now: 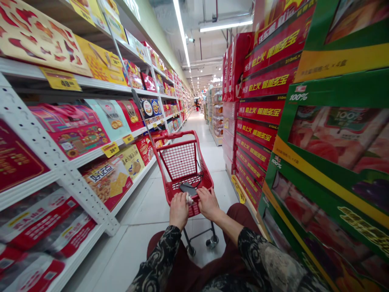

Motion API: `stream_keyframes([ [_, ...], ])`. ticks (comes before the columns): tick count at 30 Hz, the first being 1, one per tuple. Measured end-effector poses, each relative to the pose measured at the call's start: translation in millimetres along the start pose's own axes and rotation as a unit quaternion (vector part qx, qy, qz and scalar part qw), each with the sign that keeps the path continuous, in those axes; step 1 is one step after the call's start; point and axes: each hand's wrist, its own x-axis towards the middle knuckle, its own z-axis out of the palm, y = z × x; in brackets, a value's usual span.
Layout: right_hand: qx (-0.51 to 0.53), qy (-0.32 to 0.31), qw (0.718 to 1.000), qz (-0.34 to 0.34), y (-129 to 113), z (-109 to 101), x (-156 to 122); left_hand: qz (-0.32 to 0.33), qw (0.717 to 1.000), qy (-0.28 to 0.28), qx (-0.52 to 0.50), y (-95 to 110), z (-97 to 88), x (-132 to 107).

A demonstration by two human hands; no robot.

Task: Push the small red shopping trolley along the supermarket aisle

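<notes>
Gripping the near rail of a small red shopping cart (182, 162), I am holding it out ahead of my knees in a supermarket aisle. My left hand (179, 210) is clenching the rail at the lower middle of the frame, with a crumpled white scrap (189, 198) poking out just beside its thumb. My right hand (208, 204) is curling over the same rail close beside it. A black smartphone (187, 188) is lying in the cart's wire basket, just past my hands. Along the left of the frame, white metal shelves (30, 67) are carrying boxed snack gift packs (106, 182) and yellow price tags (110, 149). On the right, stacked red and green juice cartons (261, 109) are rising toward the upper right corner, while white floor tiles (142, 227) are running toward the far end of the aisle.
</notes>
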Motion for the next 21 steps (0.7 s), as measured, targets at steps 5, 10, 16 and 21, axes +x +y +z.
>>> stream_keyframes([
  [5,-0.005,0.004,1.000,0.011,7,-5,2,0.017,0.999,-0.040,0.001,-5,-7.6,-4],
  [10,-0.014,0.002,0.999,0.030,16,-12,3,-0.002,0.999,-0.041,0.021,-15,-14.9,-6],
  [16,-0.016,0.002,1.000,0.025,9,-6,5,-0.006,0.999,-0.031,0.014,-9,-6.7,1],
  [21,-0.013,0.017,1.000,0.012,9,-3,5,0.021,0.999,-0.027,-0.019,10,2.8,8],
])
